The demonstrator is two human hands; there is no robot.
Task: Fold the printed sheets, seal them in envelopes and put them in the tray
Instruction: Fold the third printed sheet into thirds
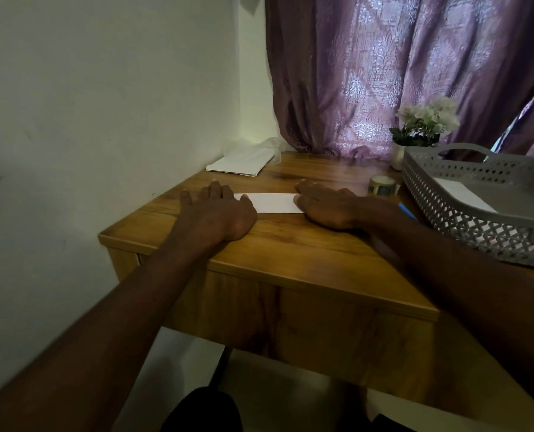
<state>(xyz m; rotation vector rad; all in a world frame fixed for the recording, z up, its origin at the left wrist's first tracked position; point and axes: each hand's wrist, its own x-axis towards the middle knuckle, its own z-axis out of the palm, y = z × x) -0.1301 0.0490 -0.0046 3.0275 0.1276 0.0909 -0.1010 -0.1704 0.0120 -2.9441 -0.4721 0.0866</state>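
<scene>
closest to us, our forearms cross the front edge of the wooden desk (290, 244), which lets both palms come down flat on the work. our left hand (219, 210) lies spread, fingers straight and relaxed, pressing one end of the folded sheet (270, 203); it grips nothing, it only weighs the paper down. our right hand (325, 207) does the same at the other end, fingers extended flat over the paper and curling round nothing. we judge the two hands sit at opposite ends so the narrow white strip between them stays put and its crease sets sharply, the fold being about done and the envelope step not yet begun. just beyond the right hand a roll of tape (382, 185) stands near, handy for sealing, and a blue pen (407, 211) lies beside the grey tray (446, 194), which sits at our right so finished pieces drop in easily; something white already rests inside it. further back at the left corner a stack of white envelopes (240, 165) waits against the wall, and a pot of white flowers (424, 123) stands before the purple curtain (384, 73).
</scene>
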